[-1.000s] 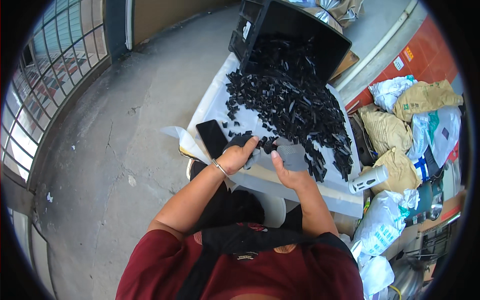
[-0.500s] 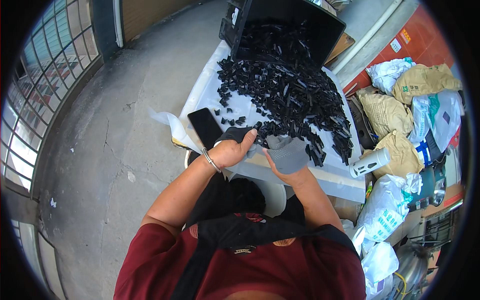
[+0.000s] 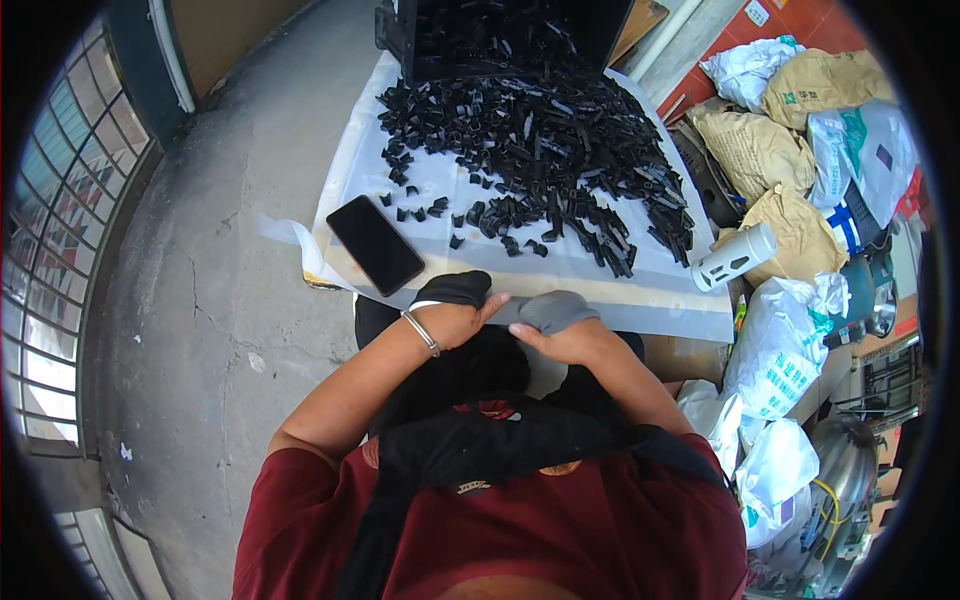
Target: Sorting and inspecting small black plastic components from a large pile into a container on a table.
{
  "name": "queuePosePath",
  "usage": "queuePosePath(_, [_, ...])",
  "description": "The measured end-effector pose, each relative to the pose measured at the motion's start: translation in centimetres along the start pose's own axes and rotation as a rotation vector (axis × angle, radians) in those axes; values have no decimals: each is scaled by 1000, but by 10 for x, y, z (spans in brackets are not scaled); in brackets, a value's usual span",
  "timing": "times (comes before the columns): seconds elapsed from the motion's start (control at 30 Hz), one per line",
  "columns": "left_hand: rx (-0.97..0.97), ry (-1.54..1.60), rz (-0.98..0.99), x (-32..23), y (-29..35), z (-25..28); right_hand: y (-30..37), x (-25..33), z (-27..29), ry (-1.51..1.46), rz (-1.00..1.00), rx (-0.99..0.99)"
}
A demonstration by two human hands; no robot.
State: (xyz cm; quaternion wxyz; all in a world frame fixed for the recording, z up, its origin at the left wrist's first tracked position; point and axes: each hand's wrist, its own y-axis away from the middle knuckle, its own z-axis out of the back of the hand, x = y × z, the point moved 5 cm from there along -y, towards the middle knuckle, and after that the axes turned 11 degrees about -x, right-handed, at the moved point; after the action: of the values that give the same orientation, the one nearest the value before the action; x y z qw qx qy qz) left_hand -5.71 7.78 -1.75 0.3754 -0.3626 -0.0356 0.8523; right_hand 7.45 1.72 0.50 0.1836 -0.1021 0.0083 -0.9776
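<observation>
Left hand (image 3: 458, 305): has drawn back from the black pieces (image 3: 540, 150) since half a second ago, and now hangs over the near edge of the table, just below the phone (image 3: 376, 245); black covering on the fingers, thumb stretched toward its neighbour, grip narrow, contents hidden, so I cannot tell if it holds anything.
Right hand (image 3: 560, 325): has come back too, grey covering over its fingers, thumb pointing left, close beside the other; whether it holds a piece, I cannot tell.
View: has shifted, so the black bin (image 3: 600, 30) is cut further by the upper edge; pieces once partly behind the hands now lie in sight.
Black pieces: short, angular, channel-like bits, some long and narrow, dull with pale glints; heaped from the bin's mouth across the white sheet (image 3: 350, 165), thinning to scattered singles near the phone.
White tube (image 3: 735, 257): dark-marked, lying by the table's right corner.
</observation>
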Motion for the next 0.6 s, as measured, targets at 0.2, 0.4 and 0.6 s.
queuePosePath(0.2, [-269,-196,-74,14,-62,-25,-28,-101,45,418,-397,-404])
queuePosePath(0.4, [-269,-228,-95,28,-85,-57,-45,-129,20,490,-453,-288])
queuePosePath(0.6, [-170,-286,-63,21,-83,-53,-40,-109,30,468,-426,-416])
